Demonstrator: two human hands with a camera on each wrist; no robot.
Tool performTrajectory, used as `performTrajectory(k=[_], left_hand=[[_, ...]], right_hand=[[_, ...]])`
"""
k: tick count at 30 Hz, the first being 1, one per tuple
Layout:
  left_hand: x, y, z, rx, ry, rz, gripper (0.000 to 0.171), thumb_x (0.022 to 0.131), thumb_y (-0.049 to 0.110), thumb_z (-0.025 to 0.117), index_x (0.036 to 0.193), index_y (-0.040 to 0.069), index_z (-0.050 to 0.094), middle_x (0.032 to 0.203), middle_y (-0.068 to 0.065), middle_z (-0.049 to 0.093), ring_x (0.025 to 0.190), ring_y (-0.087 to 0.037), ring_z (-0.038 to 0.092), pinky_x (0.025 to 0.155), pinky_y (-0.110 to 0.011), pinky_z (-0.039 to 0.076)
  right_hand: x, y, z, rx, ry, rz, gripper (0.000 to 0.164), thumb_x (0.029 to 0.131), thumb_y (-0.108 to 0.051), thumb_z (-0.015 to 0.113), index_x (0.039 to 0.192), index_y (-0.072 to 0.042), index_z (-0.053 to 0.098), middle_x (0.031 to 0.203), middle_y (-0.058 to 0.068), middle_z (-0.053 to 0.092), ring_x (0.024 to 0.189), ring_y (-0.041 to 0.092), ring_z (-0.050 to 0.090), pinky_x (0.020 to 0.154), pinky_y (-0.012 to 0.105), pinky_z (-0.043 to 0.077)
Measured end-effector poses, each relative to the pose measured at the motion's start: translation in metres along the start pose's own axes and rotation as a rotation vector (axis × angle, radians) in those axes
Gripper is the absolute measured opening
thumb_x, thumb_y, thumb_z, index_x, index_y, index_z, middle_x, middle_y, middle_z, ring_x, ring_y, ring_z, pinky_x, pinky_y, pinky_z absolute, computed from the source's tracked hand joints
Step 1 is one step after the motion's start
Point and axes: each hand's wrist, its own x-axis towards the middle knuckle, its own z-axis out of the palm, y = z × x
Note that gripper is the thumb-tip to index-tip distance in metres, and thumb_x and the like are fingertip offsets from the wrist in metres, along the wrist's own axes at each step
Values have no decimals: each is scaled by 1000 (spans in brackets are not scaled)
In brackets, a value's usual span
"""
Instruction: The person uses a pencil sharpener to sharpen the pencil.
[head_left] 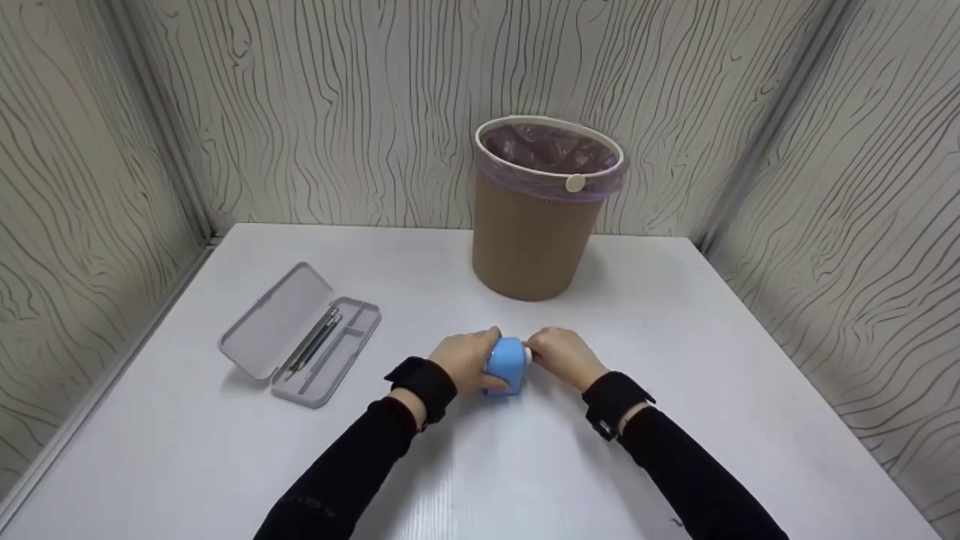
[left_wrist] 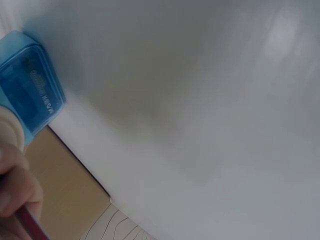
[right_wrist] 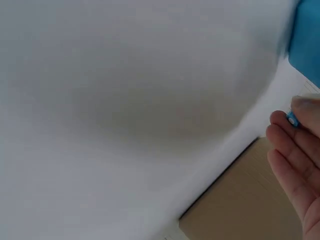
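Remotely, my left hand [head_left: 466, 361] grips a boxy blue plastic sharpener [head_left: 507, 365]; my right hand [head_left: 564, 355] pinches a slim dark-red stick [left_wrist: 31, 223]. Sharpening, apparently; next calls for twisting.

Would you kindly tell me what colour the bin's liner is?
The liner is translucent purple, showing best in the head view.

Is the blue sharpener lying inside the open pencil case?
No: in the head view, the left hand grips the blue sharpener, apart from the pencil case farther left on the table.
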Motion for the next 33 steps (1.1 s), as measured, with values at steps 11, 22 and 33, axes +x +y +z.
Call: performTrajectory(k=[11,22,33], left_hand=[[-2,1,-2,-23,21,-12,69,82,47,85,130,10,52,122,-9,73,109,-24,73,98,-39,59],[-2,2,-3,-11,6,-30,68,82,49,83,129,10,53,121,-9,73,108,-24,73,97,-38,59],[-3,4,-5,7,10,-45,69,82,50,84,128,9,53,121,-10,74,107,-24,73,96,-38,59]], right_hand=[[-12,-4,8,-24,46,-69,7,87,-9,77,81,-6,79,75,6,77,70,20,73,65,31,60],[-24,-11,2,-41,-8,-143,9,90,-10,74,83,-8,78,74,3,76,70,18,72,64,29,58],[-34,-13,-1,-78,14,-241,7,83,-1,78,82,-7,77,75,2,76,69,15,71,62,25,57]])
